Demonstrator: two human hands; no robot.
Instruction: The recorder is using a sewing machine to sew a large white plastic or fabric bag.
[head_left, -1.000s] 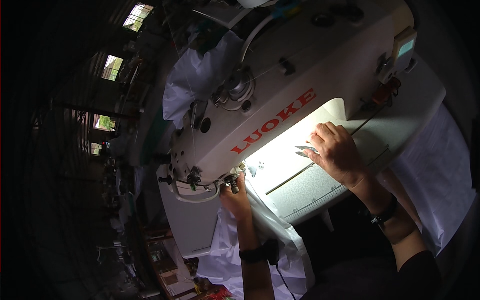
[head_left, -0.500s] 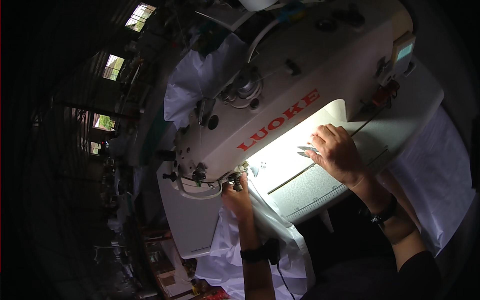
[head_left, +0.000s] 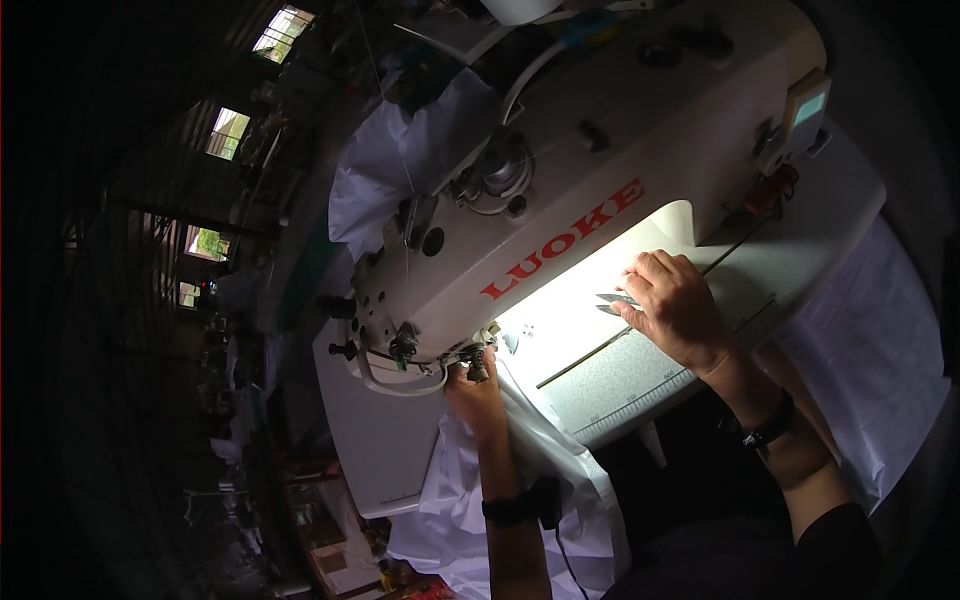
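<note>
My left hand (head_left: 477,402) is at the needle end of a white sewing machine (head_left: 570,215), against white fabric (head_left: 540,425). The needle clamp and presser parts (head_left: 474,360) cover most of its fingers, so their grip is hidden. The fabric runs from beside that hand over the bed's front edge and hangs down in folds around the forearm. Over the lit bed, my right hand (head_left: 670,308) is closed around small thread snips (head_left: 617,302). Their dark pointed blades stick out to the left, slightly apart, away from the fabric.
The pale machine bed (head_left: 600,400) carries a ruler scale along its front edge. More white cloth lies behind the machine head (head_left: 400,160) and at the right (head_left: 870,340). A small lit display (head_left: 808,104) sits at the machine's right end. A dim workshop with windows extends left.
The machine head appears shifted very slightly to the right in the picture. Both hands, the snips and the fabric stay practically where they were.
</note>
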